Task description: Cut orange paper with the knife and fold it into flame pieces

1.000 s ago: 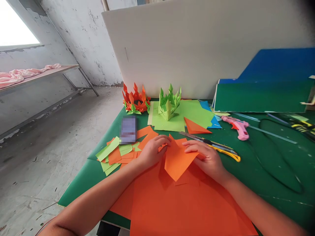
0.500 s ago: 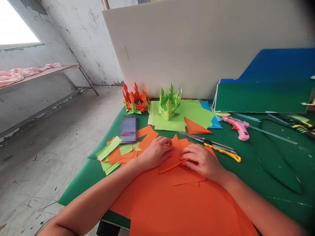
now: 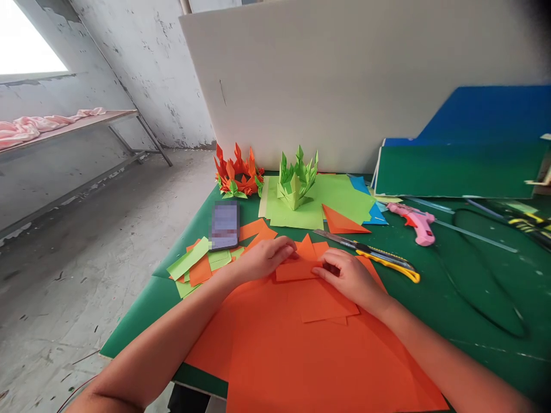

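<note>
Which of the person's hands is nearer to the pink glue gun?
Right. The right hand is nearer the camera than the glue gun and left of it, the yellow-handled knife lying between; the left hand is farther left.

Peeling white wall (image 3: 146,51), stained grey floor (image 3: 86,241); bright window (image 3: 26,40) upper left, side table (image 3: 114,116) below; white board (image 3: 322,86) behind green desk (image 3: 486,275).

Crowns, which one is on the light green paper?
The green crown: it stands on the light green paper; the red crown is on the dark green table.
</note>
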### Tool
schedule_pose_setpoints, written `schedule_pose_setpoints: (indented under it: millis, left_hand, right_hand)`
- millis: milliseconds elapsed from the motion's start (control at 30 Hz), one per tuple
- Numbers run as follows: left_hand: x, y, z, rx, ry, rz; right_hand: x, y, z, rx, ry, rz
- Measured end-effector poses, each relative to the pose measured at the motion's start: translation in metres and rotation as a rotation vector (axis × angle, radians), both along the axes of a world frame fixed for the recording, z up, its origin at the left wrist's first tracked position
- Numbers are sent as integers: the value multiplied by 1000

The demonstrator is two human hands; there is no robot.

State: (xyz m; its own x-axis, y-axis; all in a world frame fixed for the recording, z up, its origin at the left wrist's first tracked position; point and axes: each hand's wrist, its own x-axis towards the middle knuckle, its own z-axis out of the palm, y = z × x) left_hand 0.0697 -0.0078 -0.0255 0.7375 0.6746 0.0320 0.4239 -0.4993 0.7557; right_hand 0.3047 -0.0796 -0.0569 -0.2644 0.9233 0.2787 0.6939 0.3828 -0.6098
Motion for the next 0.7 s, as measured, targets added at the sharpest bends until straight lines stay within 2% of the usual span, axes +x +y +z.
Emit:
schedule_pose_setpoints:
  millis: [67,267,500,600,700]
  left_hand:
    - [0,0,1,1,6,-10]
    - [4,-4,-1,138,41,-89]
    - [7,-7,-9,130,-30,-145]
    - [7,-7,-11,157,-19,-147]
    - [7,-6,-13,158,10,-140]
  right_hand:
    - [-1,0,0,17,-16,-18]
    - [-4,1,0,17,-21,-69]
    - [-6,1,-1,19,-10,-100]
    - [-2,-1,-1,120,73,-83]
    - [4,-4,-1,255,59,53]
